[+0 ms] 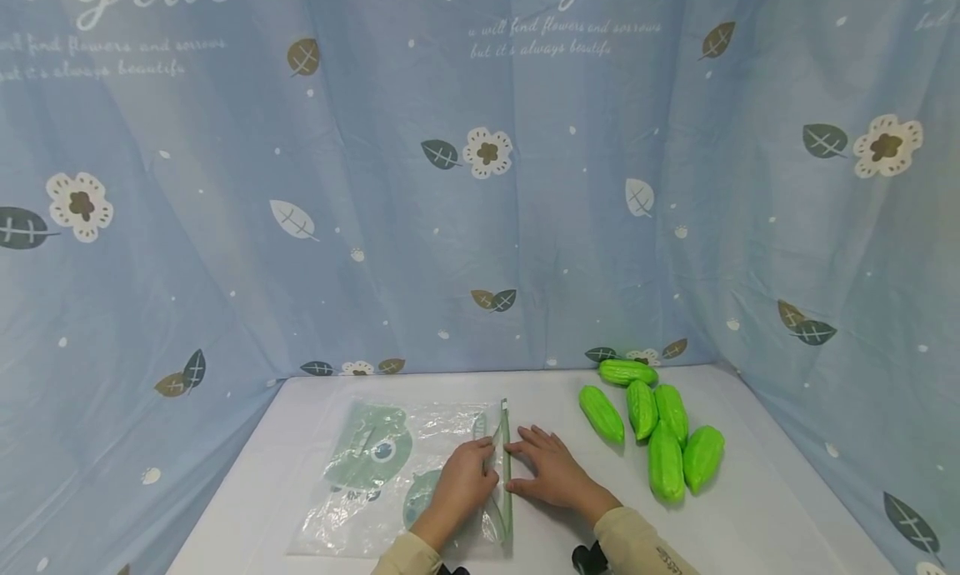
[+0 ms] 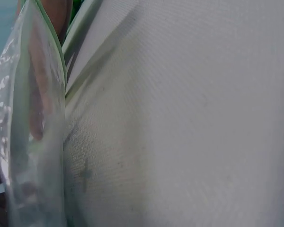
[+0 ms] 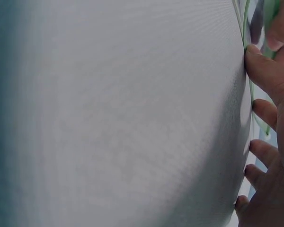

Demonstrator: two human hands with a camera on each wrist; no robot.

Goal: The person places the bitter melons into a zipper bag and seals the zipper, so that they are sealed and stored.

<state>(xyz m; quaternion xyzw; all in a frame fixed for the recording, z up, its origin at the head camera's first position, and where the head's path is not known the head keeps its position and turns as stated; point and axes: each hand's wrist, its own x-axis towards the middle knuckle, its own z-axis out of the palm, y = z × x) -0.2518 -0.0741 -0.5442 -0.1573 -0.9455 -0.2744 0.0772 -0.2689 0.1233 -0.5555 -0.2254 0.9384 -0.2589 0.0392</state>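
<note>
A clear zip bag (image 1: pixel 322 529) with pale green cartoon prints lies flat on the table, its green-edged mouth (image 1: pixel 506 433) facing right. My left hand (image 1: pixel 468 479) rests over that end, with curled fingers pinching the upper layer near the mouth. The left wrist view shows the plastic (image 2: pixel 42 179) bulging upward there, and a hand behind it. Just across the green strip, my right hand (image 1: pixel 555 475) lies low on the table with fingers spread. Its thumb (image 3: pixel 267 71) and fingertips touch the lower edge of the mouth.
Several bright green bitter gourds (image 1: pixel 666 462) lie grouped on the white table (image 1: pixel 765 508), right of the right hand. Behind and on both sides hangs a blue curtain (image 1: pixel 390 183) with leaves and flowers. Black objects (image 1: pixel 588 558) show by the right wrist.
</note>
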